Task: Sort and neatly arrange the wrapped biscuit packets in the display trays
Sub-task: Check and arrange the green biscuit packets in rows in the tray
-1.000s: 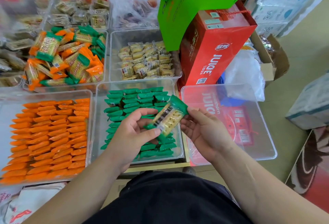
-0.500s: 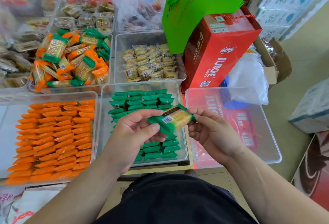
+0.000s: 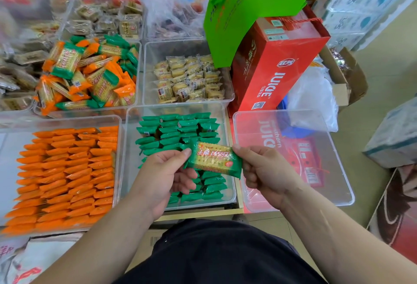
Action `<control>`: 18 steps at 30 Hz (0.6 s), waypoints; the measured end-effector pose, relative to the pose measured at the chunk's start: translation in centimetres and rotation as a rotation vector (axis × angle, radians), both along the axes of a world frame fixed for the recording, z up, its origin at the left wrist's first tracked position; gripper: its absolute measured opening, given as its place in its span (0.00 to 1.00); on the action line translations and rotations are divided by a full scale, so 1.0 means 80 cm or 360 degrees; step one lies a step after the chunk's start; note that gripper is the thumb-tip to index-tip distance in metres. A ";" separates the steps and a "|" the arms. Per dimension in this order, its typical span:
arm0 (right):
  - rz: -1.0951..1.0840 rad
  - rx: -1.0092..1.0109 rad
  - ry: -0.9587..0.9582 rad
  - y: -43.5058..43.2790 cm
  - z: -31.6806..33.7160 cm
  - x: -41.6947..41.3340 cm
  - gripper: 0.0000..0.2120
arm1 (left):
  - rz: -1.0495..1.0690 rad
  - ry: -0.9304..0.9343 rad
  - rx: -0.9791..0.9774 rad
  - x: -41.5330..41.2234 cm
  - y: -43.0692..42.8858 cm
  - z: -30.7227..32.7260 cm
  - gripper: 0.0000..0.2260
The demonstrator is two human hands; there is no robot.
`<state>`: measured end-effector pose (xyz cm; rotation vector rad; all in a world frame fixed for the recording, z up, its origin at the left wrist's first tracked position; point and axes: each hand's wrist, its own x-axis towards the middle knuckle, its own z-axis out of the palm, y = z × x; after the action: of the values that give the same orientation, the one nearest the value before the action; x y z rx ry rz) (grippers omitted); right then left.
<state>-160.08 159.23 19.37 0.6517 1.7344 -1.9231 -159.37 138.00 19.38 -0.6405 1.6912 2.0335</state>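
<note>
We held one green packet [image 3: 213,159] between both hands, printed face up. The left hand [image 3: 167,171] pinched its left sealed end between thumb and forefinger, and the right hand [image 3: 264,168] pinched the right end, its other fingers curled in beneath. The packet's long axis ran from hand to hand, dipping a little toward the right hand. Directly below the packet, and reaching out beyond our fingertips, lay the clear tray [image 3: 132,166] that carried the green rows [image 3: 180,128]. The packets there lay overlapped, with their long axes crosswise, much as ours was held. We judged that the coming move was mostly a matter of lowering it, with little turning needed. The left hand hung over the middle of that tray and the right hand over its right rim, so we took the left to be the nearer one for tucking the packet in. Our hands hid the stretch of rows beneath them, so we could not tell where the open slot was. Further left of the left hand sat the orange tray [image 3: 9,159], filled in neat lines. Beyond it was the mixed heap [image 3: 90,76] of green and orange packets that had not yet been sorted. Just right of the right hand lay a see-through container [image 3: 334,182] holding no packets.
</note>
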 end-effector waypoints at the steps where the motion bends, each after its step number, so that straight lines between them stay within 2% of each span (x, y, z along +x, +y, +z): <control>1: 0.0016 0.0030 0.0006 0.000 0.000 0.001 0.16 | -0.0004 0.0011 -0.0028 0.000 0.000 -0.002 0.08; 4: 0.0028 0.0032 0.0028 -0.002 0.002 0.002 0.12 | -0.0018 0.0131 -0.0221 -0.001 0.000 -0.007 0.05; 7: -0.0103 -0.0189 -0.0004 -0.003 0.003 0.000 0.15 | -0.0080 0.0323 -0.0357 -0.002 0.000 -0.011 0.10; 9: -0.0165 -0.0240 0.0008 0.000 -0.001 0.000 0.11 | -0.0218 0.0416 -0.0407 -0.002 0.002 -0.015 0.13; 12: -0.0158 -0.0055 0.0093 0.008 -0.015 0.000 0.03 | -0.0428 0.0489 -0.0514 -0.006 0.002 -0.037 0.18; 14: -0.0111 0.0182 0.0198 0.015 -0.024 0.001 0.07 | -0.0572 0.0546 -0.0705 -0.009 0.001 -0.069 0.20; 16: -0.0015 0.0405 0.0303 0.023 -0.033 0.003 0.12 | -0.0828 0.0640 -0.1046 -0.013 0.001 -0.106 0.16; 18: 0.0105 0.0590 0.0391 0.031 -0.043 0.007 0.14 | -0.1292 0.0750 -0.1468 -0.018 0.005 -0.134 0.09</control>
<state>-159.49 161.72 15.90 0.4889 2.2681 -1.7082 -160.84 138.43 8.64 0.3278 2.5779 0.8050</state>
